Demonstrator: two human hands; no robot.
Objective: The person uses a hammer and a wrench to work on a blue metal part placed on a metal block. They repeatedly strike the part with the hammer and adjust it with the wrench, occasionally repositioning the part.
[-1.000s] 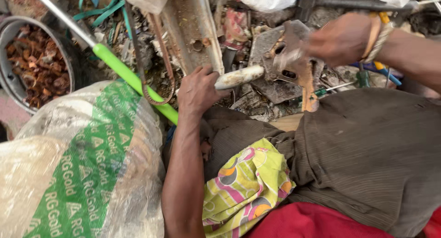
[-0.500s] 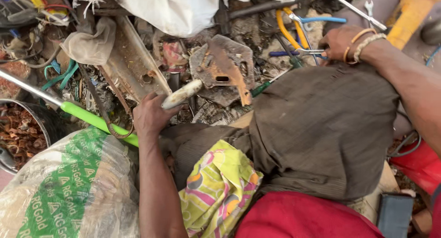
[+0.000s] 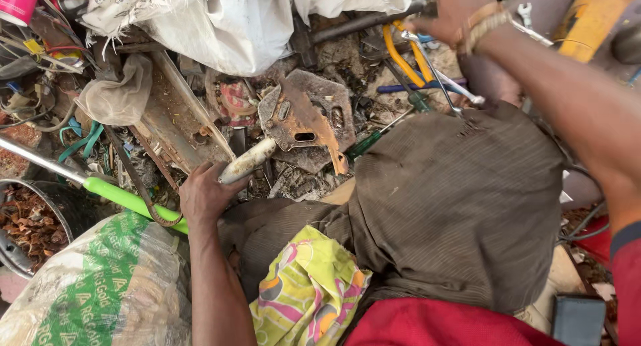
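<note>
A white and green woven sack [image 3: 87, 286] fills the lower left corner of the cluttered ground. Just right of it, the left hand [image 3: 203, 196] clenches a pale tool handle [image 3: 246, 161] below a rusty metal plate [image 3: 304, 115]. Up top, the right hand [image 3: 454, 9] reaches among yellow-handled pliers [image 3: 400, 55]; whether its fingers grip anything cannot be told.

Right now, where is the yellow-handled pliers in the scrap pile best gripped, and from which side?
Grip the yellow-handled pliers by the two curved handles, coming from above. The handles lie exposed on top of the debris beside the right hand, while the jaw end looks buried under scrap.
</note>
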